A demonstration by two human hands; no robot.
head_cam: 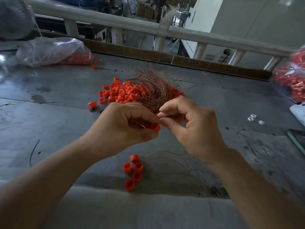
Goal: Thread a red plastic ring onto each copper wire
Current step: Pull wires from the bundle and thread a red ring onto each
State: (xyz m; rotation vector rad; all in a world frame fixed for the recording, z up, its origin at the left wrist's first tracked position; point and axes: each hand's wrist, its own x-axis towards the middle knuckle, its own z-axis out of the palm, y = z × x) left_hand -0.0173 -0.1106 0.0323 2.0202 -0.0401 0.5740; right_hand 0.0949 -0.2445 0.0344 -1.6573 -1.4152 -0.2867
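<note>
My left hand (125,125) pinches a red plastic ring (155,126) between thumb and fingers. My right hand (189,124) meets it from the right, its thumb and forefinger pinched together at the ring, apparently on a thin copper wire that is too fine to make out. Just behind the hands lies a tangled bundle of copper wires (151,89) on top of a heap of loose red rings (118,92). Several red rings on thin wires (134,171) lie on the table in front of me.
The grey table (57,123) has a wooden strip along its far edge. A clear bag of red rings (54,51) lies at the back left, another bag (292,78) at the right edge. Small white parts (255,119) sit at the right, and a dark flat object (297,139) beside them.
</note>
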